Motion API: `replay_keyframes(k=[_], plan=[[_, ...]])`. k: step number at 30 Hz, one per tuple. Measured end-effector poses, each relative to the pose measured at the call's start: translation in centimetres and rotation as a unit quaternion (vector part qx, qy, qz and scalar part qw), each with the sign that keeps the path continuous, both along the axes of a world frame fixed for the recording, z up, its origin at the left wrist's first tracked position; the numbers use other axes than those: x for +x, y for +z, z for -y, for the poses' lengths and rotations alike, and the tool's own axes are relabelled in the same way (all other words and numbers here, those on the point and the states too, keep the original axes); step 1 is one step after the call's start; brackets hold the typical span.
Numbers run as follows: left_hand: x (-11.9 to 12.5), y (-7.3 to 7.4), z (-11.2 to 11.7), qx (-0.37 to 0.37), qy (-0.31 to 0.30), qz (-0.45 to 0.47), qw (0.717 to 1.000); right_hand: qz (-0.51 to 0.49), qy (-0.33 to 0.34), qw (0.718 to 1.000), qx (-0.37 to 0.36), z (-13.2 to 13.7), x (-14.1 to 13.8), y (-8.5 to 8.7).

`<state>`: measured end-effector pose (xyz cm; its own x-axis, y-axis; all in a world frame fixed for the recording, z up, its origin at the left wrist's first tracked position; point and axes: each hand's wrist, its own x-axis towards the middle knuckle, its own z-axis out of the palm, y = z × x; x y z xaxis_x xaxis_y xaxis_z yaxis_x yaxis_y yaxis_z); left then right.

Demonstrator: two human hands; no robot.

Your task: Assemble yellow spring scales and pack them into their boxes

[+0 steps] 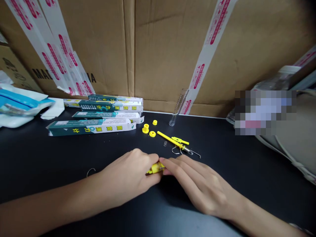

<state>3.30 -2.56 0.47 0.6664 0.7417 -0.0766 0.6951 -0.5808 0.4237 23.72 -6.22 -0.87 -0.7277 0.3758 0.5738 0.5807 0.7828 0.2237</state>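
Observation:
My left hand [128, 176] and my right hand [197, 184] meet at the middle of the black table [37, 158], fingers pinched together on a small yellow plastic part [155, 168]; most of it is hidden between the fingertips. Just beyond the hands lie a yellow rod [167, 137] with a yellow clip, a metal hook [184, 150], a tiny spring [165, 143] and three yellow caps [145, 128]. A clear plastic tube [178, 108] leans against the cardboard behind them.
Several green-and-white long boxes [98, 123] lie at the back left. White and blue plastic bags [22, 103] sit far left. Taped cardboard boxes [158, 49] wall off the back. A small wire hook [90, 171] lies left of my forearm. A grey bag [293, 144] fills the right.

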Motion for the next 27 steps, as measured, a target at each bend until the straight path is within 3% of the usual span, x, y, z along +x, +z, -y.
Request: replay_keyframes(k=[7,27], plan=[[0.7,-0.1,0.4,-0.015,0.007,0.016,1.0,-0.015,-0.032,0.999,0.027,0.3,-0.3,-0.4],[1.8,0.8,1.2,0.025,0.014,-0.02,0.999,-0.112,-0.064,0.99,-0.059,-0.1,-0.4,-1.2]])
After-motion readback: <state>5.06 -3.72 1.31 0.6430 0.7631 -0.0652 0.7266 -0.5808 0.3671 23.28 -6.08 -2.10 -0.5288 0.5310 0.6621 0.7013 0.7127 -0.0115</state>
